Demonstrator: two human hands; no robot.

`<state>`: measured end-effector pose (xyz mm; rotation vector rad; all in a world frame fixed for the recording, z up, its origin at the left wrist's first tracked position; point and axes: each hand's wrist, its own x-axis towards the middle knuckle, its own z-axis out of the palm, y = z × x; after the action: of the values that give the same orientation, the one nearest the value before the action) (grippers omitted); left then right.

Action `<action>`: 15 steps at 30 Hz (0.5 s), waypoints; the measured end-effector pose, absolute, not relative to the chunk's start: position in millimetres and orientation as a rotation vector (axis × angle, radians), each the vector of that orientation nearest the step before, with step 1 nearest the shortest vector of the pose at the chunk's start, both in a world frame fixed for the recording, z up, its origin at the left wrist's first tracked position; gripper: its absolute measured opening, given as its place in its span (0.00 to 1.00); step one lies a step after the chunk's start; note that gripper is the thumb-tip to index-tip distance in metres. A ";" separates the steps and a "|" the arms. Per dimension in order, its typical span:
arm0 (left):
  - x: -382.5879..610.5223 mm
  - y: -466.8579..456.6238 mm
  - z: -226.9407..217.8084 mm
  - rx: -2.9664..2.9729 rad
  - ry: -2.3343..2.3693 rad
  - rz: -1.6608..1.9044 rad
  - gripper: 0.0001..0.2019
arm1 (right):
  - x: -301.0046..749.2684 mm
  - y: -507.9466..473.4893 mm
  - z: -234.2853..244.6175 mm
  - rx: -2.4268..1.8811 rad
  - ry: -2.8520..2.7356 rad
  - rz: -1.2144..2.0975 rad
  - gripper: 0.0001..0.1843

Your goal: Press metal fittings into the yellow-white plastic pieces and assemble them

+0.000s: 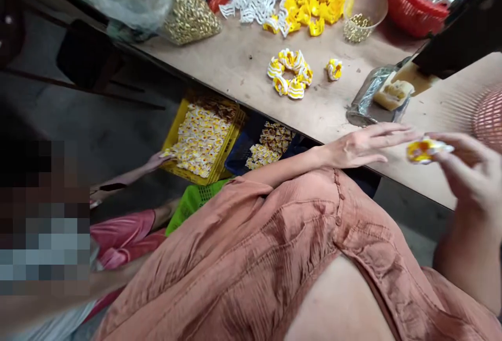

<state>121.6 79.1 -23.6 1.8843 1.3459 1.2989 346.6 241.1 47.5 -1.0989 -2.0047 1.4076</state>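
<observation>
I'm remotely watching: right hand (472,168) pinching yellow-and-white piece (423,150) by the counter's (239,74) near edge; left hand (358,146) extending wide beside it; yellow-and-white ring (296,89) lying inward from that edge.

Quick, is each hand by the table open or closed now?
Left hand: open, fingers stretched out, holding nothing.
Right hand: closed, holding a small yellow-and-white piece.

Single head cam, close above table (231,64), fwd & down
</observation>
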 end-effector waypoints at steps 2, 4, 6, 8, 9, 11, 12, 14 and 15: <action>129.6 82.3 -26.2 1.828 1.256 1.269 0.27 | 325.8 216.7 29.0 -0.982 -1.930 1.749 0.31; 134.2 82.4 -32.8 1.696 1.231 1.340 0.25 | 309.0 206.2 13.6 -0.980 -1.846 1.800 0.31; 137.4 81.0 -41.9 1.492 1.249 1.480 0.23 | 299.4 203.4 1.9 -0.969 -1.856 1.643 0.29; 138.7 79.5 -50.6 1.275 1.266 1.597 0.22 | 295.9 202.4 -8.2 -0.874 -1.892 1.457 0.26; 138.4 78.5 -54.0 1.183 1.268 1.632 0.22 | 295.6 201.2 -13.2 -0.816 -1.893 1.404 0.23; 135.9 75.7 -58.1 1.057 1.250 1.677 0.24 | 296.4 195.2 -23.3 -0.725 -1.876 1.400 0.29; 134.2 73.8 -59.2 1.019 1.227 1.694 0.25 | 296.9 190.3 -28.1 -0.700 -1.871 1.419 0.34; 130.2 69.5 -61.0 0.970 1.169 1.716 0.27 | 296.4 178.3 -37.0 -0.676 -1.866 1.413 0.37; 128.0 67.8 -62.5 0.949 1.149 1.717 0.27 | 295.0 172.6 -41.1 -0.666 -1.870 1.382 0.36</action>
<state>128.0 67.8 -62.5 0.9487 1.1491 1.7167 295.0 172.6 -41.1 -0.6658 -1.8698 1.3819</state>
